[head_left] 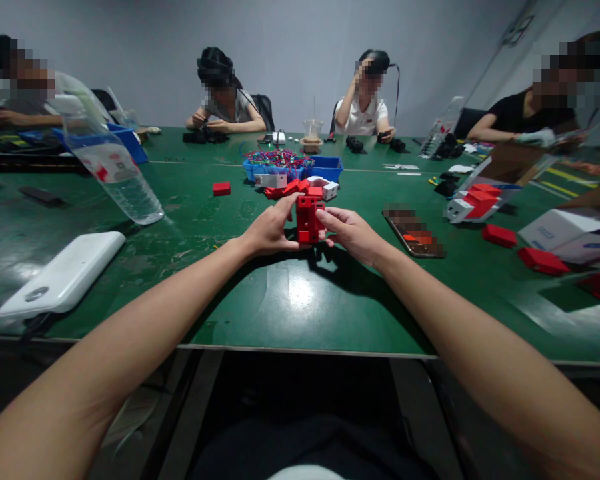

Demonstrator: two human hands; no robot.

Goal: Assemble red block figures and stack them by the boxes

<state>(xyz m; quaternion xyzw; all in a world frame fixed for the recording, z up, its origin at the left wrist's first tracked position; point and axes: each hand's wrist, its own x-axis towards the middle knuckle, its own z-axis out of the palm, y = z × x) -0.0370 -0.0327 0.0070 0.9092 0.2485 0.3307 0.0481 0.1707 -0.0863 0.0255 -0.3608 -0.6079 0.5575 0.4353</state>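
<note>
Between my two hands, just above the green table [260, 300], I hold a red plastic housing [308, 220] upright, with holes and recesses on the side facing me. My left hand [275, 227] grips its left side, thumb and forefinger curved around top and bottom. My right hand [347, 233] pinches its right edge, thumb on the near face; the other fingers are partly hidden behind it. Right behind the housing lies a pile of red pieces [290, 189] with white box-like pieces [325, 187]. A single red block [221, 189] lies to the left.
Blue bins [325, 167] at the centre hold coloured wires [280, 159]. A phone [414, 233] lies right; beyond it are red blocks [543, 260] and a white box [575, 233]. Left are a tilted-looking water bottle [125, 173] and a white power bank [65, 273]. Several people sit around the table.
</note>
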